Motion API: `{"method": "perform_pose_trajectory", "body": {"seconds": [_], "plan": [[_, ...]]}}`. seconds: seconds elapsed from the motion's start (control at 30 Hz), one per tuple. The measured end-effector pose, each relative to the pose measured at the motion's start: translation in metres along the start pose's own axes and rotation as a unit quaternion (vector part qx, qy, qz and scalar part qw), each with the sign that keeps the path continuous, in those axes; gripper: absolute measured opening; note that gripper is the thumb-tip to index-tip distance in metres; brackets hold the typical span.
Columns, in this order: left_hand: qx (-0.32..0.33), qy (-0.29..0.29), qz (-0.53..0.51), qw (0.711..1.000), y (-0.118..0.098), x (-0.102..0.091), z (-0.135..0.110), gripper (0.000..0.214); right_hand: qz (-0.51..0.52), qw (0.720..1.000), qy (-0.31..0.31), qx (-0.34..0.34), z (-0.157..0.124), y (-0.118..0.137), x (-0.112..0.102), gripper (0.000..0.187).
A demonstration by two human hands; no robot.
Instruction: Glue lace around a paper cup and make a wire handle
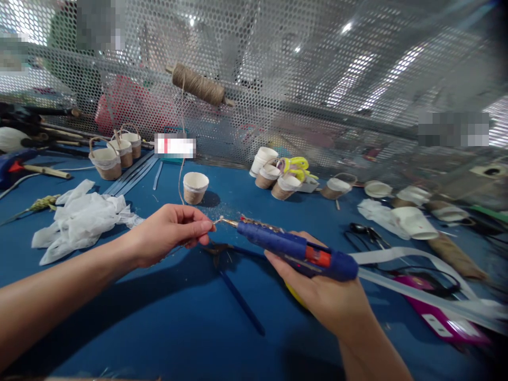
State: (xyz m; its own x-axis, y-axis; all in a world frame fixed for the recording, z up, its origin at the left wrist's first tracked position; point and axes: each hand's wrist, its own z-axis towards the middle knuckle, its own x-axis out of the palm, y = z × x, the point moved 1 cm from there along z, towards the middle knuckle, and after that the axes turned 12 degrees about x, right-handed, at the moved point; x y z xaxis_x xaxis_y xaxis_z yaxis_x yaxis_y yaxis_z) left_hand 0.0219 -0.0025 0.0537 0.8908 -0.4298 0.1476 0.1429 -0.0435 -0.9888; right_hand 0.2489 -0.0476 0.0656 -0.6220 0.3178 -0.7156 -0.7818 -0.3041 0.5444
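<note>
My right hand (317,288) is wrapped round a blue glue gun (293,247) with an orange trigger, its metal nozzle pointing left. My left hand (170,235) pinches the end of a thin jute string right at the nozzle tip. The string runs up past a small paper cup (195,187) to a spool of twine (199,84) mounted on the mesh wall. Both hands hover just above the blue table (159,317).
Crumpled white plastic (79,217) lies at the left. Twine-wrapped cup baskets (113,154) stand at the back left, more cups and yellow scissors (296,166) at the back middle. Black scissors (363,233), white strips and a pink object (444,317) lie at the right. A second glue gun (14,165) is far left.
</note>
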Motion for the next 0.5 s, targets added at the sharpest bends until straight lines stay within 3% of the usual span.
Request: {"method": "perform_pose_trajectory", "body": {"seconds": [0.23,0.4,0.5], "plan": [[-0.037,0.004,-0.064,0.997,0.0009,-0.001,-0.0003,0.021,0.029,0.999,0.026,0.032,-0.0006,0.0017,0.0001,0.01],[-0.047,0.004,-0.094,0.994,0.0006,0.0,0.0,0.022,0.002,1.0,-0.003,-0.012,-0.0011,0.0005,-0.0002,0.007],[-0.05,0.004,-0.096,0.994,-0.0005,0.0001,0.0008,0.021,0.006,1.0,0.007,-0.002,-0.0015,-0.0016,-0.0005,0.007]]}}
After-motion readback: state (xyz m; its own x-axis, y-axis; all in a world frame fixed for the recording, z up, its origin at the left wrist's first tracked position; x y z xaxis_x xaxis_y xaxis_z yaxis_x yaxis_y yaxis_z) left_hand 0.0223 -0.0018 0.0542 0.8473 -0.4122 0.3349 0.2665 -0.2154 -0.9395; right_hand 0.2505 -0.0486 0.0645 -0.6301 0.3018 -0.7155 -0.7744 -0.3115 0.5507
